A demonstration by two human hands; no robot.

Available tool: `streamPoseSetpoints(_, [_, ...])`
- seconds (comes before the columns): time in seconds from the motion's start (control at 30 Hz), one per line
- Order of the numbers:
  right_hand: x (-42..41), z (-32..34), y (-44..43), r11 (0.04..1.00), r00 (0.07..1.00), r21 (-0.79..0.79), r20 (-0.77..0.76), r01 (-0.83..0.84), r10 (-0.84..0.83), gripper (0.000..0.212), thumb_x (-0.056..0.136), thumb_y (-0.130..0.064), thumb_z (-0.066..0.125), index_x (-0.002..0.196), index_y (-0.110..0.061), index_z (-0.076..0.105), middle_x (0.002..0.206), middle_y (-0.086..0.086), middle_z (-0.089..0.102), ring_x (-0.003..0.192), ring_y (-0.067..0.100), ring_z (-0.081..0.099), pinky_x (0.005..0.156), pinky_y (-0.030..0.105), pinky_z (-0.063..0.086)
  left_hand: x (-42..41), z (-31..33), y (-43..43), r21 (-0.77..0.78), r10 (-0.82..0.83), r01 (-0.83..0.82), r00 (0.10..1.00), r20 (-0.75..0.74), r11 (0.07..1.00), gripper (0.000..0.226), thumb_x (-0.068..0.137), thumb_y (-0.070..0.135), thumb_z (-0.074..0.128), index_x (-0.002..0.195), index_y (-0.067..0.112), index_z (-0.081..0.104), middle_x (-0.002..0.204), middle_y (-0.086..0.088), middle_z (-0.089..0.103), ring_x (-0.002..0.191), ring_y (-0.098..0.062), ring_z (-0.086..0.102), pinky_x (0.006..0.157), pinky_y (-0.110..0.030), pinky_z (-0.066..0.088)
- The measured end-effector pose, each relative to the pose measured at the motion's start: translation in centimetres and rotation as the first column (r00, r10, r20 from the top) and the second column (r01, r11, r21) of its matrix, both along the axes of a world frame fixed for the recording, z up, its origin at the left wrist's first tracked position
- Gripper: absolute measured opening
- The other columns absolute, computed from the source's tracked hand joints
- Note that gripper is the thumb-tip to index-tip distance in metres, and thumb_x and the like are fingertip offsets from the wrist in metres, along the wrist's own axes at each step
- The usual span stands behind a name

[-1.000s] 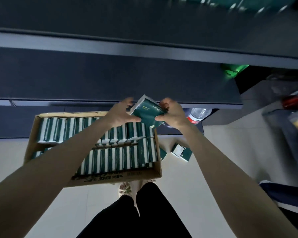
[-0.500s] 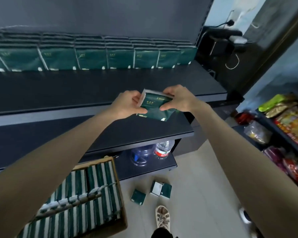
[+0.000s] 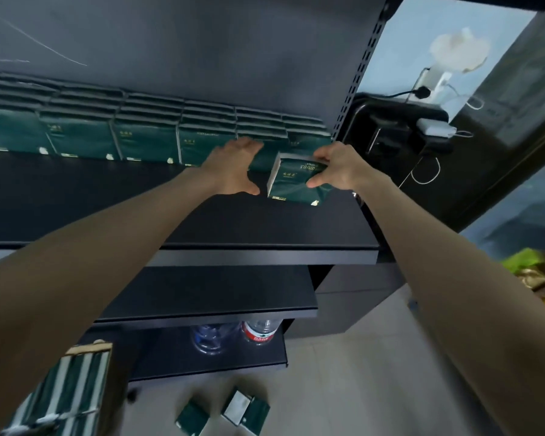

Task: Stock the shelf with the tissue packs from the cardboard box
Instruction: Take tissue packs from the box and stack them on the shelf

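My right hand (image 3: 340, 166) grips a dark green tissue pack (image 3: 291, 184), fingers over its top edge and thumb under it, just above the top shelf (image 3: 265, 228) near its right end. To the pack's left, my left hand (image 3: 233, 166) reaches forward with straight fingers that touch the row of green tissue packs (image 3: 145, 143) standing along the back of the shelf. The cardboard box (image 3: 76, 385), full of green and white packs, sits on the floor at the lower left.
Two lower black shelves (image 3: 221, 297) step down below, with water bottles (image 3: 258, 333) on the bottom one. Three loose green packs (image 3: 233, 410) lie on the floor tiles. A black rack with cables (image 3: 400, 133) stands right of the shelf upright. Snack bags (image 3: 535, 272) show at the right edge.
Both hands rose from the box to the top shelf. My left hand let go of the pack and moved to the stocked row; my right hand carried the pack forward over the shelf.
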State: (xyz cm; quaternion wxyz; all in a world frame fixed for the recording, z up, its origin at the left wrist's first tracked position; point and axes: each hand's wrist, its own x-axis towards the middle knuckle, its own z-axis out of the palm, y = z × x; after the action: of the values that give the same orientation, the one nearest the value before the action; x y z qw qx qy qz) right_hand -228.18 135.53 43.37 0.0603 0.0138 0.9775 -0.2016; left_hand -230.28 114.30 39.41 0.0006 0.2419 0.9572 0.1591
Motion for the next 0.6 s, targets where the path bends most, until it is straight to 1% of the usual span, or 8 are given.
streamPoseSetpoints(0.13, [-3.2,-0.4,3.3,1.0,1.0,-0.005,-0.015,0.015,-0.015,0.075,0.076,-0.013,0.079,0.142,-0.009,0.042,0.143,0.006,0.046,0.132,0.023,0.043,0.105,0.027,0.033,-3.3,0.1,2.9,-0.102,0.006,-0.012,0.998,-0.06,0.995,0.097,0.076,0.031,0.077,0.15,0.01,0.018,0.157,-0.008,0.019,0.142,-0.027,0.021,0.114,-0.042,0.019])
streamPoseSetpoints(0.2, [-4.9,-0.9,4.6,1.0,0.999,0.003,-0.031,0.031,-0.031,0.074,0.075,-0.015,0.08,0.14,-0.01,0.045,0.143,0.007,0.045,0.132,0.024,0.041,0.107,0.032,0.033,-5.3,0.0,4.0,-0.177,-0.001,-0.016,0.995,-0.097,0.984,0.101,0.075,0.033,0.078,0.151,0.01,0.016,0.158,-0.008,0.017,0.144,-0.026,0.018,0.116,-0.043,0.014])
streamPoseSetpoints(0.27, [-6.6,-1.4,5.3,0.997,0.997,0.072,-0.072,0.032,-0.027,0.072,0.073,-0.021,0.081,0.137,-0.014,0.049,0.14,0.008,0.044,0.133,0.027,0.035,0.111,0.038,0.031,-7.1,-0.1,4.8,-0.233,-0.008,-0.019,0.993,-0.114,0.972,0.104,0.074,0.033,0.079,0.151,0.009,0.013,0.159,-0.008,0.012,0.145,-0.025,0.013,0.117,-0.044,0.009])
streamPoseSetpoints(0.33, [-8.1,-1.7,5.8,0.988,0.993,0.149,-0.113,0.036,-0.019,0.069,0.073,-0.026,0.081,0.135,-0.018,0.052,0.139,0.008,0.038,0.132,0.029,0.027,0.112,0.042,0.028,-8.9,-0.1,5.6,-0.276,-0.006,-0.026,0.993,-0.116,0.961,0.108,0.074,0.033,0.078,0.151,0.009,0.007,0.16,-0.009,0.005,0.147,-0.024,0.005,0.118,-0.045,0.005])
streamPoseSetpoints(0.43, [-10.0,-2.1,6.0,0.982,0.992,0.184,-0.125,0.038,-0.015,0.069,0.073,-0.03,0.08,0.135,-0.022,0.052,0.139,0.005,0.031,0.129,0.029,0.024,0.111,0.041,0.026,-10.7,-0.2,6.2,-0.343,0.009,-0.041,0.995,-0.094,0.939,0.112,0.076,0.035,0.077,0.151,0.009,-0.002,0.16,-0.008,-0.005,0.147,-0.023,-0.004,0.118,-0.044,0.001])
streamPoseSetpoints(0.53, [-11.6,-2.6,5.9,0.978,0.994,0.208,-0.106,0.017,0.005,0.072,0.074,-0.031,0.08,0.138,-0.022,0.049,0.14,0.006,0.028,0.129,0.03,0.022,0.112,0.041,0.025,-12.2,-0.9,6.5,-0.382,0.018,-0.043,0.997,-0.07,0.923,0.114,0.077,0.036,0.075,0.151,0.009,-0.007,0.159,-0.009,-0.009,0.147,-0.023,-0.006,0.118,-0.044,0.0])
streamPoseSetpoints(0.6, [-12.5,-3.1,5.7,0.974,0.995,0.228,-0.095,0.006,0.016,0.072,0.075,-0.032,0.079,0.139,-0.022,0.047,0.14,0.006,0.027,0.13,0.03,0.021,0.112,0.043,0.025,-12.9,-1.5,6.5,-0.395,0.012,-0.039,0.997,-0.07,0.918,0.112,0.078,0.034,0.075,0.151,0.008,-0.007,0.16,-0.009,-0.008,0.147,-0.024,-0.005,0.118,-0.044,0.002])
